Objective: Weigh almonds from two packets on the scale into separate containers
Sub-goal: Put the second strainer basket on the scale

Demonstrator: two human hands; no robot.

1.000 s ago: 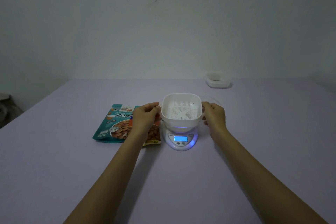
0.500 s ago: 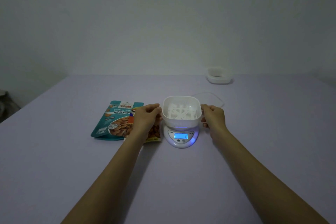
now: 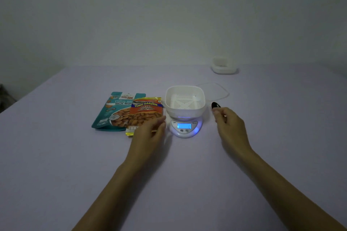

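Change: half a second ago we had both hands at the sides of the basket; now they have let go and drawn back toward us, and the orange packet, hidden under the left hand before, shows in full.
Left hand (image 3: pixel 150 133): we see it low over the table, fingers loosely spread and pinching nothing, its fingertips over the near right corner of the orange packet, just left of the scale. Whether it touches the packet we cannot tell.
Right hand (image 3: pixel 230 124): to the right of the scale, fingers lightly curled, empty as far as we can tell; a small dark object (image 3: pixel 215 105) lies just past its fingertips, and we cannot tell whether they touch it.
Basket (image 3: pixel 185 100): white, square with rounded corners, slotted bottom, empty, sitting upright on the scale.
Scale (image 3: pixel 185 127): small and white, blue display lit, blue glow around its base; the digits are too small for us to read.
Orange packet (image 3: pixel 145 113): salted almonds, flat on the table, overlapping the right edge of the teal packet.
Teal packet (image 3: pixel 112 112): roasted almonds, flat, left of the orange one.
Lid (image 3: pixel 224 90): clear, flat on the table behind and right of the basket.
Far container (image 3: pixel 224 66): white, near the table's back edge, well apart from the rest.
Table (image 3: pixel 75 155): covered in pale lilac.
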